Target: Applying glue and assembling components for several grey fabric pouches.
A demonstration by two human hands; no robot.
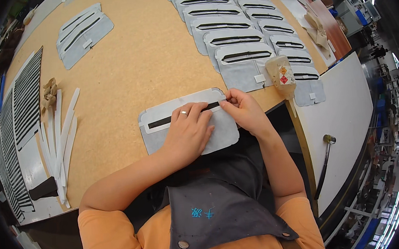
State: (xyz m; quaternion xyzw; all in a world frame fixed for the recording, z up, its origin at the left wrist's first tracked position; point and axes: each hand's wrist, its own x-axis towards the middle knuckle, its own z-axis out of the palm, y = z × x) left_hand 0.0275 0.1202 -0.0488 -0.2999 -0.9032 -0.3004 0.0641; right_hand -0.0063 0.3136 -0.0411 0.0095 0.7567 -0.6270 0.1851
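Observation:
In front of me, near the table's front edge, lies a grey panel (162,138) with rounded corners. A white band runs across its upper part, and a black strip (160,122) lies lengthwise along that band. My left hand (188,130), with a ring on one finger, rests on the panel. Its fingers are apart and slightly bent, their tips on the strip. At the strip's right end my right hand (243,111) is closed, thumb and forefinger pinching the strip; its other fingers are curled in.
Overlapping rows of similar panels (242,75) lie at the far right, beside a plastic bottle (281,77). A few more panels (85,35) sit far left. White strips (60,146), crumpled brown paper (49,95) and black-striped sheets (27,94) are at left. A hammer (325,161) lies right.

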